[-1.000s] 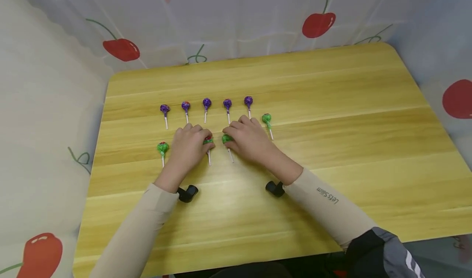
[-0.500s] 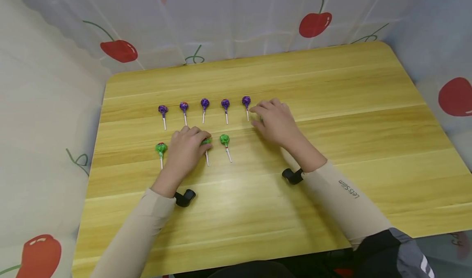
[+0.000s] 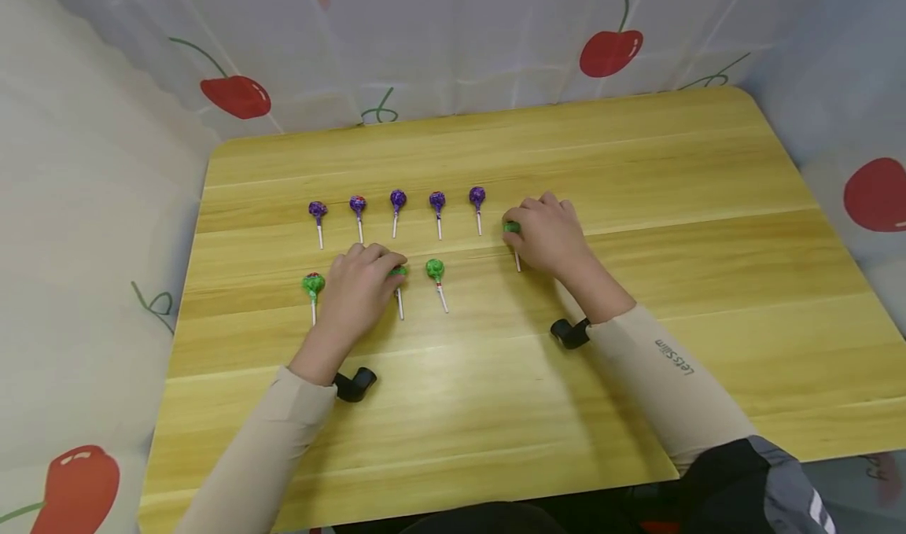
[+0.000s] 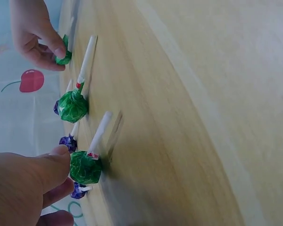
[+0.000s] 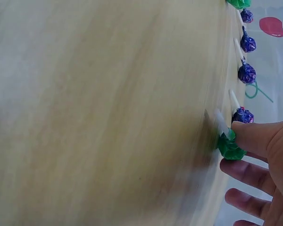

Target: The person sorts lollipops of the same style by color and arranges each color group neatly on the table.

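My left hand (image 3: pixel 357 289) pinches a green-wrapped lollipop (image 4: pixel 86 168) by its candy head, the white stick pointing toward me. Farther right, my right hand (image 3: pixel 550 235) has thumb and fingers on the head of another green lollipop (image 5: pixel 230 148). Between the hands a third green lollipop (image 3: pixel 435 270) lies on the table, touched by neither. One more green lollipop (image 3: pixel 313 284) lies left of my left hand, its stick partly hidden behind the wrist.
Behind the hands, several purple-wrapped lollipops (image 3: pixel 399 199) lie in a row on the wooden table (image 3: pixel 672 267), sticks toward me. A curtain (image 3: pixel 467 38) with cherry prints hangs at the table's far edge.
My right hand has let go of the middle green lollipop, moved right, and taken hold of the rightmost green one, which sits slightly nearer me. My left hand has kept its pinch.
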